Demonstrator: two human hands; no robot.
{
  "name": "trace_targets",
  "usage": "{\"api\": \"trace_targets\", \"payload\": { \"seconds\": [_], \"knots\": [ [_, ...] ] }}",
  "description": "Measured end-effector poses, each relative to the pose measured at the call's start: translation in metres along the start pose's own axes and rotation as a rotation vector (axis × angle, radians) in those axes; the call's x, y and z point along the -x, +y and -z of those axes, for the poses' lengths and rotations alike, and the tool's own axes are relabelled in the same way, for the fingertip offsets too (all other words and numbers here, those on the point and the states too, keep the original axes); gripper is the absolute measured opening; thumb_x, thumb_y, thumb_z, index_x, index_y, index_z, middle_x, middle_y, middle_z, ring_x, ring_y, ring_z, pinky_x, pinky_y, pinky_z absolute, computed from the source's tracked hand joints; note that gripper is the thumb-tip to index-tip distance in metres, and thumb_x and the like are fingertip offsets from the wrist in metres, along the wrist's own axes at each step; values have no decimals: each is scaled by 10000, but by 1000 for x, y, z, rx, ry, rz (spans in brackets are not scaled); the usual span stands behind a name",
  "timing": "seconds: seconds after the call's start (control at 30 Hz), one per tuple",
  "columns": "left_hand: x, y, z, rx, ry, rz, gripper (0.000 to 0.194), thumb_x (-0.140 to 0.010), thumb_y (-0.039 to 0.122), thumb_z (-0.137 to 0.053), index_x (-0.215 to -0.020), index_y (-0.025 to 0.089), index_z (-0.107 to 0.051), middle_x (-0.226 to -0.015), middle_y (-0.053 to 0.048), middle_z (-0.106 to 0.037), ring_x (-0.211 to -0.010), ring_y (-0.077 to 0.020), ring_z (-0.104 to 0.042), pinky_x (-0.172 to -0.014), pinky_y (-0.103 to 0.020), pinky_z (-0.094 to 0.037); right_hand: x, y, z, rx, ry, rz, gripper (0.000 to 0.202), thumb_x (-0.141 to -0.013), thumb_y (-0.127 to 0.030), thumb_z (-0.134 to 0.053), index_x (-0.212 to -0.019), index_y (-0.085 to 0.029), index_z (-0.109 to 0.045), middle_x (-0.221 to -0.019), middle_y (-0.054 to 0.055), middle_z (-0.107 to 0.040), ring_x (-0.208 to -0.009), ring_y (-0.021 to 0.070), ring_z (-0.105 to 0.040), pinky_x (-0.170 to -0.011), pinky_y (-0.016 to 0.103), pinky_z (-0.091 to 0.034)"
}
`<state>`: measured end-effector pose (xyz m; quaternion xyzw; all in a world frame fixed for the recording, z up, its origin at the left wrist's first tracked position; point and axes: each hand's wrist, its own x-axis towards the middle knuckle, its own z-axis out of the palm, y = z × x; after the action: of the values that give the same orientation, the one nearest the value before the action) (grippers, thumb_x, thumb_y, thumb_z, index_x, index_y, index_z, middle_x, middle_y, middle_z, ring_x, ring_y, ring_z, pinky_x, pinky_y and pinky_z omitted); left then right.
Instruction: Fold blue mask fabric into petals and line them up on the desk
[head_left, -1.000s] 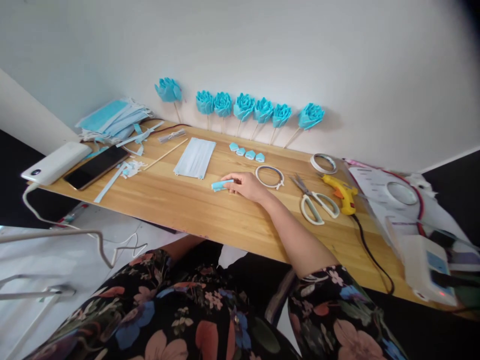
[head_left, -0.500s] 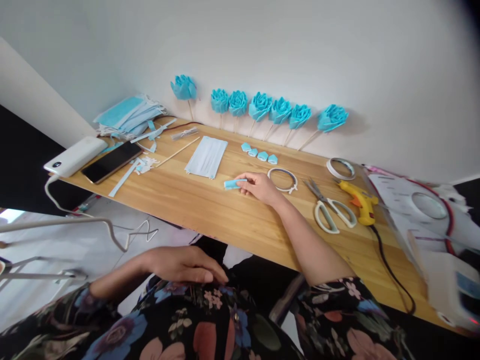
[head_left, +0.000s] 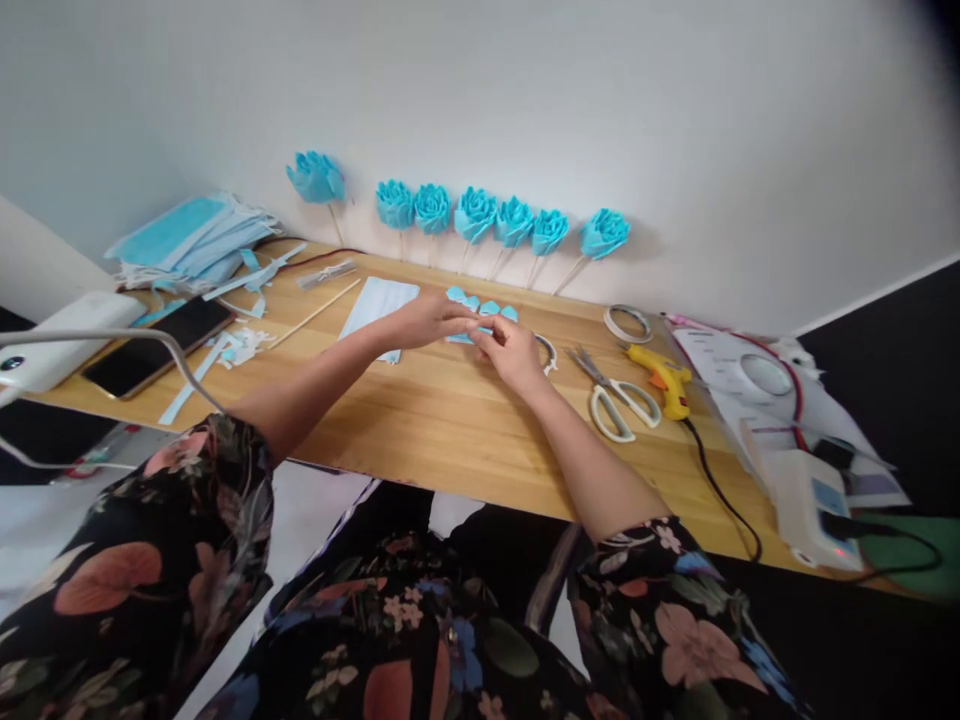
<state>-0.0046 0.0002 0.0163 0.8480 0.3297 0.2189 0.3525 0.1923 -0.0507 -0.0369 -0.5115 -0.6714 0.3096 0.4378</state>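
Both hands meet over the table's middle. My right hand (head_left: pixel 514 352) pinches a small folded piece of blue mask fabric (head_left: pixel 459 338), whose left end shows below the fingers. My left hand (head_left: pixel 427 318) reaches across from the left, its fingers together and its fingertips at the same piece; they hide most of it. Just behind the hands lie several small folded blue pieces (head_left: pixel 490 308) in a row. A flat pale mask (head_left: pixel 375 302) is partly covered by my left hand and wrist. To the right of my right hand, a roll of tape (head_left: pixel 549 352) is partly hidden.
Several blue fabric flowers (head_left: pixel 476 213) on sticks lean against the wall. Stacked masks (head_left: pixel 184 240), a phone (head_left: pixel 159 345), cut scraps (head_left: pixel 244 346) and a stick (head_left: pixel 315 313) lie left. Scissors (head_left: pixel 611 390), another tape roll (head_left: pixel 628 323) and a yellow glue gun (head_left: pixel 664 378) lie right.
My left hand has risen from my lap to the folded piece, meeting my right hand there. The view has turned a little to the right.
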Motion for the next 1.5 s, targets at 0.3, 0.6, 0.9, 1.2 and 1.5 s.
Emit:
{"api": "trace_targets", "payload": {
  "seconds": [0.3,0.6,0.9,1.2,1.5],
  "knots": [
    [-3,-22,-11,191,35,114,188,-876,307,-638,-791,143,-671,-569,14,-612,-528,-93,-558,-552,-206,-409,-1,2,2,-124,72,-84,351,-901,-547,-624,-1012,-216,-661,-653,-39,-610,-592,138,-610,-634,273,-486],
    [7,-21,-21,198,112,103,225,-884,316,-574,-723,160,-596,-559,56,-454,-540,-85,-386,-541,-237,-279,0,3,5,-88,38,-95,436,-817,-621,-690,-959,-210,-708,-891,25,-695,-807,169,-625,-744,293,-504],
    [12,-30,-23,275,177,11,335,-927,445,-575,-769,150,-599,-689,11,-557,-653,-103,-500,-616,-238,-384,6,-4,2,-119,34,-130,362,-856,-561,-655,-774,-210,-631,-633,-19,-597,-596,123,-503,-607,269,-403],
    [12,-33,-34,485,91,-124,431,-833,350,-722,-1230,187,-675,-1320,-121,-697,-1212,-231,-651,-956,-333,-532,6,-1,3,-154,49,-193,429,-834,-638,-663,-744,-223,-607,-575,-34,-564,-543,115,-493,-561,259,-401],
    [14,-27,-30,466,200,80,211,-924,312,-617,-857,133,-707,-663,-16,-672,-604,-105,-599,-621,-226,-479,6,-2,1,-263,4,-235,685,-856,-859,-427,-865,-208,-641,-825,72,-676,-724,171,-638,-641,298,-549]
  ]
}}
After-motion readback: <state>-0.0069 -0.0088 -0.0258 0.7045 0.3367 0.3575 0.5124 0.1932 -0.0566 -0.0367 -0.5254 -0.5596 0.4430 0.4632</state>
